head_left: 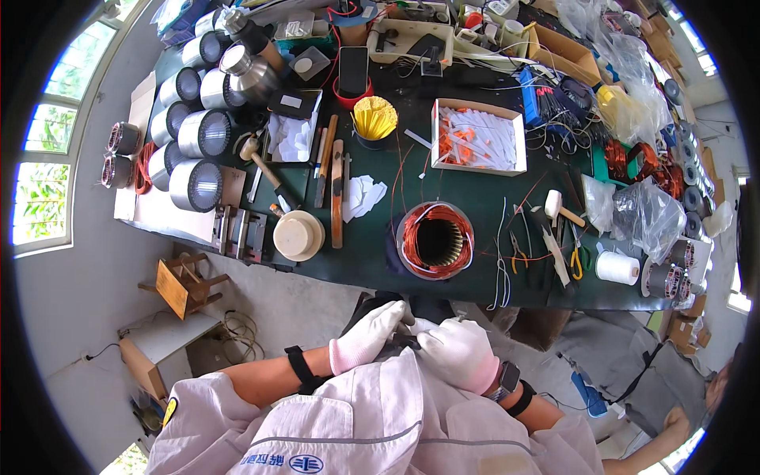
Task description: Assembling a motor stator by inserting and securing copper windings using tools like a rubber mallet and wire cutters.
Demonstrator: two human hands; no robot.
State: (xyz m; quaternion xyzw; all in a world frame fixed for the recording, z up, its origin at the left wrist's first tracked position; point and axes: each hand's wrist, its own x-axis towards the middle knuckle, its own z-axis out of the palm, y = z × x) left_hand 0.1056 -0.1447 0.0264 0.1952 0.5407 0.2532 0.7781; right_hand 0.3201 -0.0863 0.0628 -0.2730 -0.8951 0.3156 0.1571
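Note:
Both my hands are in white gloves and meet close to my body, below the table's near edge. My left hand (370, 334) has its fingers bent toward the right one. My right hand (457, 353) is curled into a fist. A small white piece (422, 324) shows between them; its kind is unclear, and the fingertips are partly hidden. Ahead on the dark green table (360, 261) stands a motor stator (412, 239) wound with copper wire, its round bore facing up. Neither hand touches it.
Right of the stator lie pliers (518, 257), scissors (579, 261), a white mallet (554, 203) and a thread spool (617, 267). Leftward are a cream round block (298, 236), a hammer (273, 180) and metal cylinders (195, 184). Behind stands a box of slips (480, 164). Another person's arm (661, 443) shows lower right.

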